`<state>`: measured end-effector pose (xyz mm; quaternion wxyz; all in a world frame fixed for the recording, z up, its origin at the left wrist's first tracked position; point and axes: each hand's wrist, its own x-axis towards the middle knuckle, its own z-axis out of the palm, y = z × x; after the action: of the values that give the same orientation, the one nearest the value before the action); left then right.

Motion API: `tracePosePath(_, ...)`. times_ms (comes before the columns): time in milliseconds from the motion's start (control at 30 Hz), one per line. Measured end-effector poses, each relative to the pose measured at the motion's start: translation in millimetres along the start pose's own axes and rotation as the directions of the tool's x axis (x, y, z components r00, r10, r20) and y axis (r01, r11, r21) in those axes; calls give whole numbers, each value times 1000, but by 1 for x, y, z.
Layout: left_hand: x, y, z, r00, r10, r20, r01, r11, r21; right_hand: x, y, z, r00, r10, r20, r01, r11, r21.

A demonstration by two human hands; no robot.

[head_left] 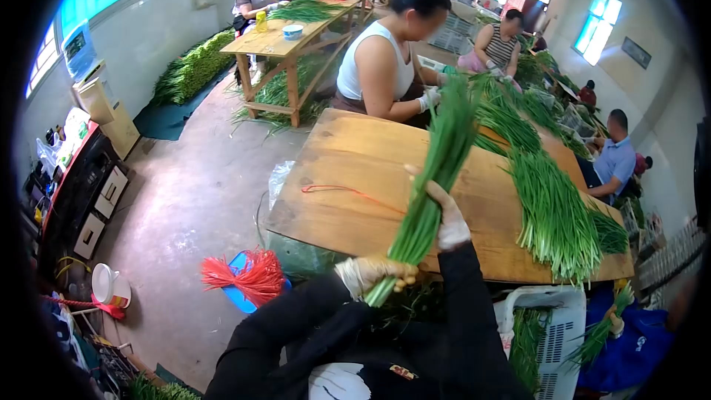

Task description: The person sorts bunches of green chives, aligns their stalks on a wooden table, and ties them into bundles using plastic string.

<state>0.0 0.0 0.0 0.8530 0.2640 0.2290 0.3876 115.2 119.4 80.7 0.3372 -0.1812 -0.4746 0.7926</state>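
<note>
A long bunch of green chives (437, 155) stands tilted in front of me, its leaves up and to the right. My left hand (376, 275), in a pale glove, is closed around the stalks near their lower ends. Higher up, my right hand (446, 218), also gloved, grips the bunch around its middle. On the wooden table (355, 148) behind the bunch lies a thin red tie (344, 190). A thick pile of loose chives (555, 207) covers the table's right side.
Red ties (248, 278) lie in a blue tray (238, 300) at lower left. A white plastic crate (559, 348) with greens stands by my right side. Another person's gloved hand (616, 324) holds chives nearby. A person in a white top (374, 67) works across the table.
</note>
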Motion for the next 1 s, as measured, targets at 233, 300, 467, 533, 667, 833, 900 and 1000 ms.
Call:
tracePosePath(233,-30,46,-21,635,726,-264,-423,613,668,101,59,5,975,221,7,-221,971,88)
tracePosePath(300,-25,39,-49,403,912,-73,-96,121,988,117,78,14,988,155,13,-155,969,191)
tracePosePath(467,3,28,-128,515,806,-293,-100,396,913,142,104,-3,974,222,45,-226,952,207)
tracePosePath(533,-5,39,-118,603,669,-434,72,497,865,150,108,-5,978,201,-57,-197,978,72)
tracePosePath(667,-31,62,-60,477,695,-539,685,91,723,144,92,-22,967,-76,-245,-129,682,-720)
tracePosePath(833,-45,74,-64,542,705,-458,624,27,781,94,67,-44,919,-223,-325,-136,594,-793)
tracePosePath(900,-57,87,-59,624,594,-508,600,51,798,73,59,-62,940,-213,-265,-167,392,-905)
tracePosePath(1000,-68,98,-110,698,671,-250,358,-25,933,47,64,-77,968,-250,-4,14,68,-998)
